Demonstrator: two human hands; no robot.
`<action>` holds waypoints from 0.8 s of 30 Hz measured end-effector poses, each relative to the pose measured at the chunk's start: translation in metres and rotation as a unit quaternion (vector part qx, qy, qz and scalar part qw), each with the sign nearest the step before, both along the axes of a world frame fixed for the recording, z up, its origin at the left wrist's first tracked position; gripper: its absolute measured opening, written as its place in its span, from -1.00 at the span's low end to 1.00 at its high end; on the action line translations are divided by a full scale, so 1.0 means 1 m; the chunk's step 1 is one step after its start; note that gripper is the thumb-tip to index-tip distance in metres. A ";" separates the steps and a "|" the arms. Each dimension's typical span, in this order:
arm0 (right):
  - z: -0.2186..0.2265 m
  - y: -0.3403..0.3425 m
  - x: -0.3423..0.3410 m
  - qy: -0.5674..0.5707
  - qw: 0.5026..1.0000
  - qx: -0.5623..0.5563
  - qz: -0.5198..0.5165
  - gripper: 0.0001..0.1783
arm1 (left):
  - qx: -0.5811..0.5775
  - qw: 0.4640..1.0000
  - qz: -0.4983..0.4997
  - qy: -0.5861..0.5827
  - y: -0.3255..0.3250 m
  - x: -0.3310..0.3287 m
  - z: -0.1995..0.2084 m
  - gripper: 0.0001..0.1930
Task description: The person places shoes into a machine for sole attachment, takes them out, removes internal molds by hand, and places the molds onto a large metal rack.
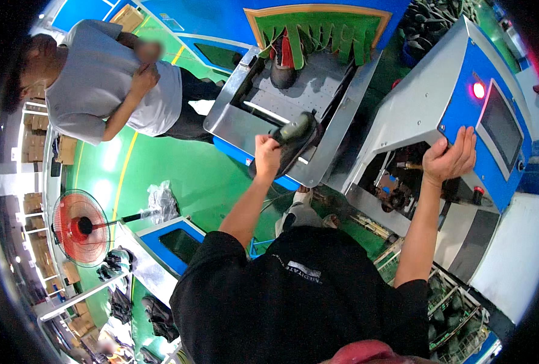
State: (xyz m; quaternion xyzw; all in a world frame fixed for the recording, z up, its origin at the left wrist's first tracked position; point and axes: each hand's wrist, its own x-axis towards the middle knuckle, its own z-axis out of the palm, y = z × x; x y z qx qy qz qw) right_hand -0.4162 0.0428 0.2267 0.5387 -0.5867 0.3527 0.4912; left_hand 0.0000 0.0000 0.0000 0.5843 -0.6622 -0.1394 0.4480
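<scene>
A factory workshop, by the look of it for footwear. A dark shoe (298,128) is held over a conveyor (315,85) with green flaps (336,43); beside it stands a machine (424,91) with a screen (503,130) and lit red lamp (478,90). More shoes (118,261) lie left, near a fan (81,227). The green floor (212,173) bears yellow lines (126,167); boxes (36,148) are stacked far left.

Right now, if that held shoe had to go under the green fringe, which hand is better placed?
Probably the left hand: it holds the dark shoe, and the green fringe is ahead of it. The right hand is off to the side, at the blue panel, holding no shoe.
</scene>
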 end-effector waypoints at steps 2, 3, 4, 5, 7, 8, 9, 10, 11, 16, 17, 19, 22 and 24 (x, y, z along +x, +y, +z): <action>-0.003 -0.010 0.004 -0.009 1.000 -0.006 -0.017 -0.46 | 0.010 0.998 0.048 -0.035 -0.010 -0.006 0.008 -0.83; 0.003 0.013 -0.005 0.008 1.000 0.014 -0.018 -0.47 | 0.041 0.998 0.046 -0.009 0.023 -0.031 0.008 -0.84; 0.002 0.014 -0.004 0.002 1.000 0.014 -0.018 -0.48 | 0.050 0.998 0.047 -0.003 0.023 -0.033 0.019 -0.84; 0.001 0.015 -0.002 -0.004 1.000 0.014 -0.018 -0.48 | 0.059 0.997 0.048 0.003 0.021 -0.033 0.024 -0.84; 0.005 0.013 -0.002 0.000 1.000 0.008 -0.013 -0.49 | 0.053 0.997 0.047 -0.002 0.012 -0.032 0.018 -0.78; 0.004 0.012 -0.003 0.002 1.000 0.009 -0.012 -0.49 | 0.062 0.997 0.042 -0.002 0.009 -0.028 0.015 -0.77; 0.004 0.012 -0.005 0.004 1.000 0.012 -0.013 -0.49 | 0.075 0.997 0.034 0.000 0.007 -0.028 0.016 -0.77; 0.004 0.013 -0.005 0.003 1.000 0.015 -0.017 -0.49 | 0.089 0.996 0.012 -0.024 0.009 -0.023 0.015 -0.66; 0.005 0.014 -0.004 0.002 1.000 0.018 -0.021 -0.49 | 0.080 0.997 0.003 0.015 0.010 -0.022 0.015 -0.61; 0.005 0.015 0.001 0.007 1.000 0.017 -0.015 -0.50 | 0.135 0.881 0.012 0.454 0.031 -0.005 -0.007 -0.42; 0.006 0.011 0.001 0.014 1.000 0.011 -0.015 -0.51 | 0.171 0.808 0.037 0.563 0.032 0.003 -0.014 -0.45; 0.005 0.012 0.002 0.028 0.999 0.007 -0.022 -0.51 | 0.201 0.830 0.033 0.519 0.033 0.014 -0.011 -0.50; 0.004 0.008 0.004 0.047 0.998 0.003 -0.043 -0.52 | 0.207 0.863 0.021 0.460 0.021 0.028 0.016 -0.55; 0.003 0.007 0.003 0.048 0.998 0.001 -0.043 -0.52 | 0.177 0.889 -0.020 0.421 0.009 0.034 0.074 -0.58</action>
